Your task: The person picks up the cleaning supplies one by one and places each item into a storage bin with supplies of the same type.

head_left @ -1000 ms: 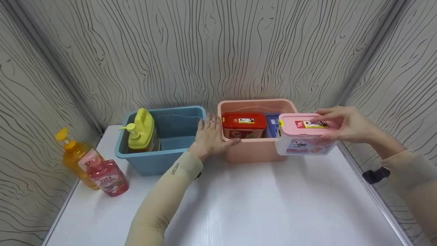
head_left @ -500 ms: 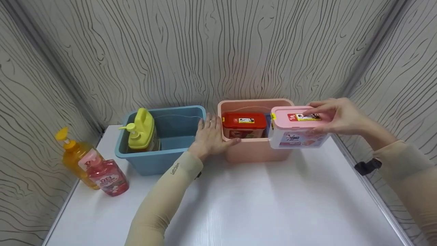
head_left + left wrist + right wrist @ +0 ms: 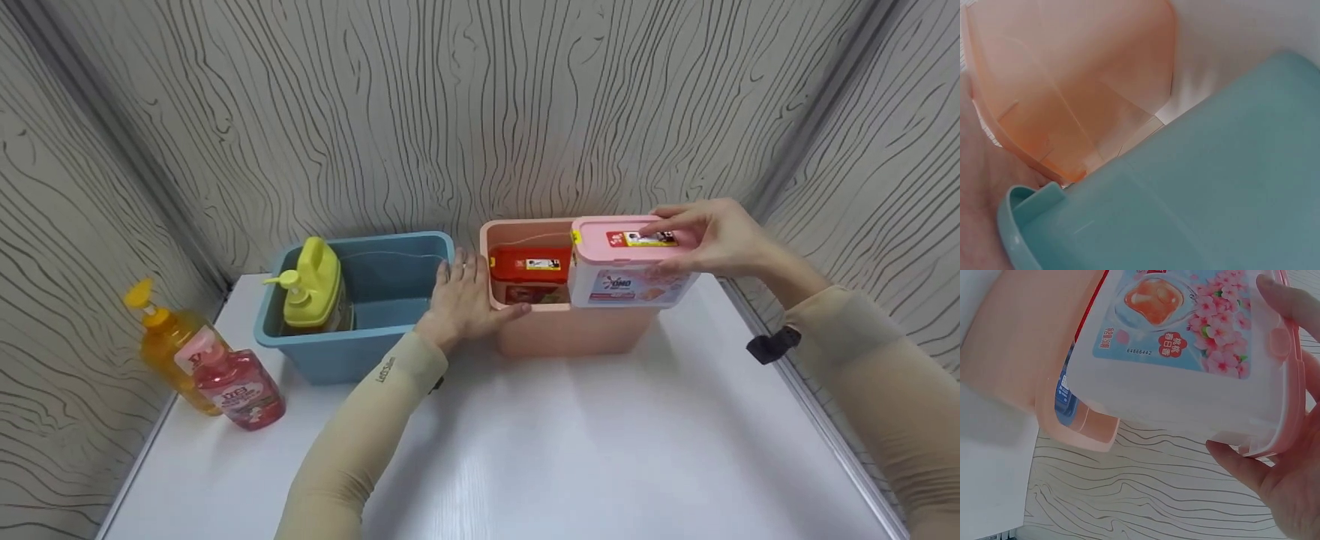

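In the head view my right hand (image 3: 712, 236) grips the pink-lidded box (image 3: 630, 259) by its lid end, over the right part of the pink bin (image 3: 574, 334). A red-lidded box (image 3: 529, 264) sits inside that bin at the left. My left hand (image 3: 457, 300) lies with straight fingers across the neighbouring rims of the pink bin and the blue bin (image 3: 330, 360). The right wrist view shows the box's flowered label (image 3: 1185, 320) and a dark blue item (image 3: 1066, 396) inside the bin.
A yellow pump jug (image 3: 311, 289) stands in the blue bin's left end. An orange pump bottle (image 3: 169, 352) and a red bottle (image 3: 244, 390) stand on the white table (image 3: 525, 450) at the left. Patterned walls (image 3: 405, 112) rise behind and at both sides.
My right hand has carried the pink-lidded box left and away from me, from beside the pink bin's right end to over it, hiding the blue item in the head view. My left hand has stayed put.
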### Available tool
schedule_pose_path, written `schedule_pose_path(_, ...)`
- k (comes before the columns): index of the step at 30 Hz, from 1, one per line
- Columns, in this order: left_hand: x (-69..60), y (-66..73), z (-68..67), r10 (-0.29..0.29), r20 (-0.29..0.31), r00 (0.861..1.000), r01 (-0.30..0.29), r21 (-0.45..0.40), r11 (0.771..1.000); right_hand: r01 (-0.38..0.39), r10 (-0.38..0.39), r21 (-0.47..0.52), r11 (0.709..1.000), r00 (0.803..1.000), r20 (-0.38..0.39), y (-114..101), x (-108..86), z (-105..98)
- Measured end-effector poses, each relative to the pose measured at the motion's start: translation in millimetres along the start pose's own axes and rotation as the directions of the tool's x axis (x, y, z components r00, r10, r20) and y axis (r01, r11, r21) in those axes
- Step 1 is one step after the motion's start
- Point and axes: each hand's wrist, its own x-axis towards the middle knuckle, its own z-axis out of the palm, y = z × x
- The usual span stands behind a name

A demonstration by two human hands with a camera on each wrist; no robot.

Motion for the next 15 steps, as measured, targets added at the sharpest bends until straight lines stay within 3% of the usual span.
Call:
schedule_pose_path(2, 0.1, -0.4, 0.3, 0.003, -0.001, 1.000, -0.003, -0.005, 1.000, -0.021, 0.021, -0.010, 1.000, 1.000, 0.003, -2, 5.6, 3)
schedule_pose_path(10, 3.0, 0.2, 0.5, 0.002, 0.017, 1.000, -0.002, 0.023, 1.000, 0.022, -0.022, -0.015, 1.000, 1.000, 0.003, -11, 23.6, 15)
schedule_pose_path(15, 3.1, -0.2, -0.7, 0.001, 0.012, 1.000, -0.002, 0.027, 1.000, -0.007, 0.007, 0.010, 1.000, 1.000, 0.030, -17, 31.3, 23)
